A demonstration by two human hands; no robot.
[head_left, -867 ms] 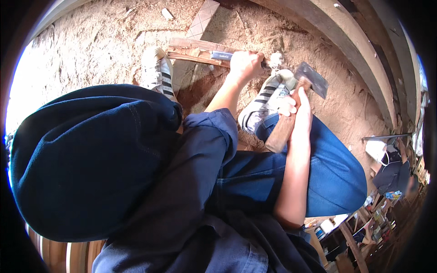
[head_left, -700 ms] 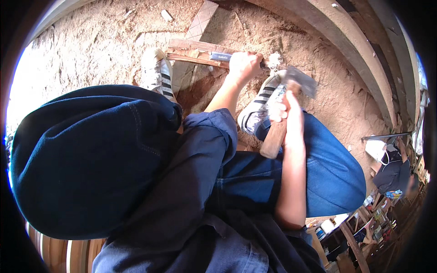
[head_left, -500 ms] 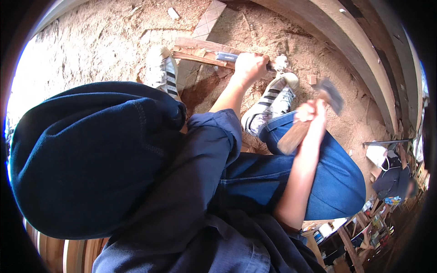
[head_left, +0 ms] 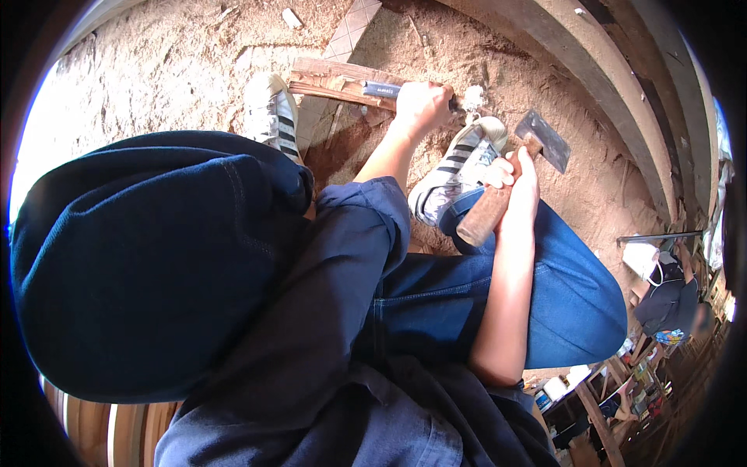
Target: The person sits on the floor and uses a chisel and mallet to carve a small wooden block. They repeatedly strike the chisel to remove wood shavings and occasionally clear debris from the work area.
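Observation:
My left hand [head_left: 422,105] is closed on a chisel-like tool [head_left: 379,90] with a dark handle or shaft, resting along a rough wooden piece [head_left: 323,78] between my striped sneakers. Pale shavings [head_left: 473,98] lie just right of that hand. My right hand [head_left: 512,175] grips the wooden handle of a hammer-like tool [head_left: 548,138] with a broad, dark metal head. It is held above my right shoe [head_left: 465,159] and bent knee, with the head apart from the left hand's tool.
Sawdust covers the ground [head_left: 194,70]. A patterned tile strip [head_left: 350,31] lies beyond the wood. Curved beams [head_left: 591,70] run along the upper right. Another person [head_left: 665,303], a white container [head_left: 640,261], a metal bar [head_left: 657,235] and cluttered timber are at right.
My right hand swung the hammer down-left, then right, and now holds it a little higher than half a second ago. My left hand stays on its tool; the view has shifted slightly.

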